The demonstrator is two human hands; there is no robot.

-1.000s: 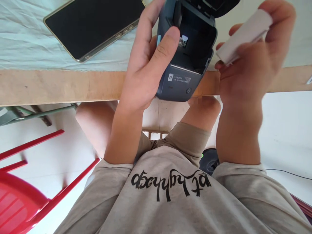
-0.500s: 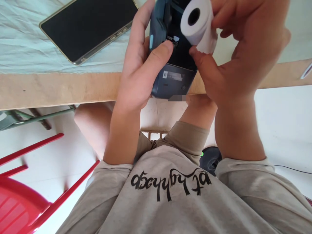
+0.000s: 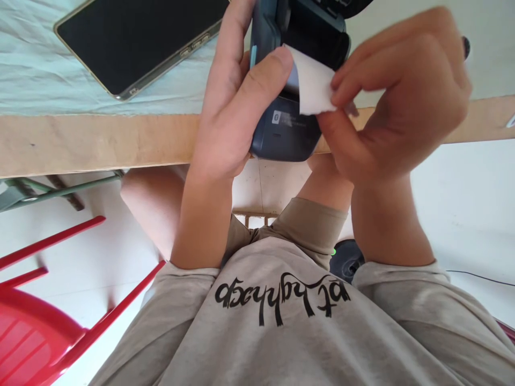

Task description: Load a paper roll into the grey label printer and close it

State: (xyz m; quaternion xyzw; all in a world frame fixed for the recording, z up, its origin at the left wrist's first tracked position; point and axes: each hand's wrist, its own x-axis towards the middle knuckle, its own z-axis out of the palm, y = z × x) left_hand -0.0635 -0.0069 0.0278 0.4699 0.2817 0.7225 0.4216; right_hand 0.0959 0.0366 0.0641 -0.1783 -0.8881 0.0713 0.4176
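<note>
My left hand [image 3: 237, 110] is wrapped around a dark blue portable receipt printer [image 3: 287, 138], its thumb lying across the opening. The printer's black lid [image 3: 356, 5] stands up at the top edge of the view. From beside my thumb, a strip of white receipt paper [image 3: 314, 83] runs out over the printer's front. My right hand [image 3: 402, 102] pinches the torn end of this strip between thumb and fingers. The rest of the paper roll does not show; I cannot tell how it sits inside the printer.
A smartphone [image 3: 140, 43] with a dark screen lies on the pale green cloth [image 3: 28, 69] at the left. The table's wooden edge [image 3: 92, 142] runs below the printer. A red plastic chair [image 3: 36, 332] stands at lower left, and a black round object [image 3: 346, 260] is on the floor.
The white roll, held over the printer by my right hand before, is out of sight. My right hand has shifted its grip to the strip's loose end, and the raised lid has come into view.
</note>
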